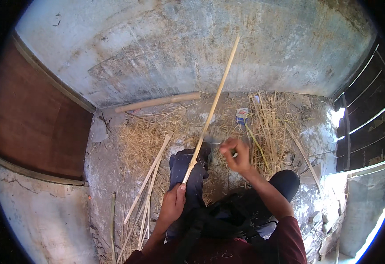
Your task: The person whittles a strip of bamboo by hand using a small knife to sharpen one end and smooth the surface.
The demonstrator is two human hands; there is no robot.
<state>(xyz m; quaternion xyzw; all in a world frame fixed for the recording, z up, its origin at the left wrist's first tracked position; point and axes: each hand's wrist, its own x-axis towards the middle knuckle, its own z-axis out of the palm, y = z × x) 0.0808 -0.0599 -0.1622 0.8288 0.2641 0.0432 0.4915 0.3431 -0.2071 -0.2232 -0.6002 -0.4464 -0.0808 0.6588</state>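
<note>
My left hand [173,203] is closed round the lower end of a long, pale bamboo strip [218,94]. The strip slants up and away to the right, its far end in front of the wall, and it has a knobbly node a little above my grip. To the right of the strip, my right hand [237,154] is curled closed around a knife [213,141]. The blade points left toward the strip and is smeared by motion, so whether it touches the bamboo I cannot tell.
Several cut strips [147,180] lie left of my legs. Shavings [142,143] and a pile of thin strips [269,127] cover parts of the floor. A thick bamboo pole [157,102] rests by the concrete wall [192,48]. A small blue-and-white box [241,115] sits by the pile.
</note>
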